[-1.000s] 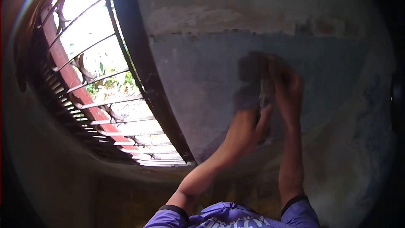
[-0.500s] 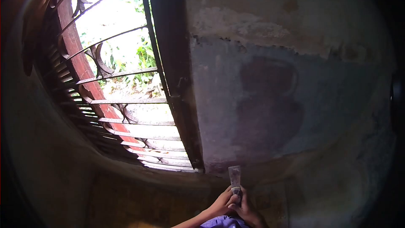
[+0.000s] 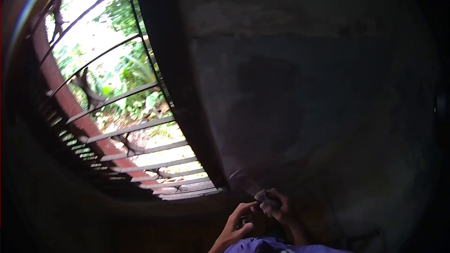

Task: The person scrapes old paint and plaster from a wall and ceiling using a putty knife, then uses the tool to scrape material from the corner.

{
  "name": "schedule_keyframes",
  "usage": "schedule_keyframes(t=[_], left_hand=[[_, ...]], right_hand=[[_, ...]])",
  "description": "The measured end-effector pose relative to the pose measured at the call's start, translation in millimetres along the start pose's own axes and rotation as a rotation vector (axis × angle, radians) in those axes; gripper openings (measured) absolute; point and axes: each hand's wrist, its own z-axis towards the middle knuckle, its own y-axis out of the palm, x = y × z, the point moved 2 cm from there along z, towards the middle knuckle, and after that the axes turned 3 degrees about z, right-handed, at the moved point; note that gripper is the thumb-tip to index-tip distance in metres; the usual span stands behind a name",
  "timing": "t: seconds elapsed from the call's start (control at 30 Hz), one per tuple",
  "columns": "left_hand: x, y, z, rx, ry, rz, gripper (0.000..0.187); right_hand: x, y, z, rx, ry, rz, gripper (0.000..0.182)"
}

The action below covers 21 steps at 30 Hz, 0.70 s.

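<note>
A scraper with a flat, wide blade points up and to the left in front of me, slightly blurred. My right hand is closed around its handle. Just to the left, my left hand has its fingers bent and the thumb held apart, with nothing in its grip. Its fingertips come right up to the fingers of my right hand, near the handle. Behind the blade lies the lower part of a wall, which is dark in this view.
On the left is a window with metal bars, and bright plants show outside. A dark upright frame runs between window and wall. Purple cloth shows below my hands.
My left hand has come off the scraper and moved left. The scraper, in my right hand, has tilted leftward. The view has shifted and the wall looks darker.
</note>
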Motion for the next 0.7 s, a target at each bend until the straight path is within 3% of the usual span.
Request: schedule_keyframes(t=[0.13, 0.2, 0.3, 0.37, 0.47, 0.6, 0.7], left_hand=[[-7.0, 1.2, 2.4, 0.084, -0.072, -0.052, 0.071], [-2.5, 9.5, 11.9, 0.111, -0.064, -0.029, 0.058], [-6.0, 19.6, 32.8, 0.089, -0.056, 0.040, 0.043], [-2.6, 31.6, 45.4, 0.046, -0.112, 0.040, 0.043], [22.1, 53.1, 71.2, -0.013, -0.139, 0.047, 0.045], [45.8, 70.6, 111.1, -0.050, 0.014, 0.327, 0.050], [40.6, 79.6, 128.6, -0.038, 0.009, 0.364, 0.045]], right_hand=[[11.7, 16.7, -6.3, 0.246, -0.127, 0.149, 0.036], [5.1, 20.0, -12.0, 0.235, -0.082, 0.467, 0.037], [-0.4, 4.8, -16.1, 0.316, -0.206, 0.232, 0.042], [5.9, -18.3, -18.9, 0.348, -0.212, 0.093, 0.043], [-29.7, -40.7, -9.8, 0.559, -0.474, -0.234, 0.045], [-46.7, -71.3, -1.0, 0.463, -0.571, -0.581, 0.048], [-46.6, -75.3, 3.2, 0.487, -0.619, -0.528, 0.048]])
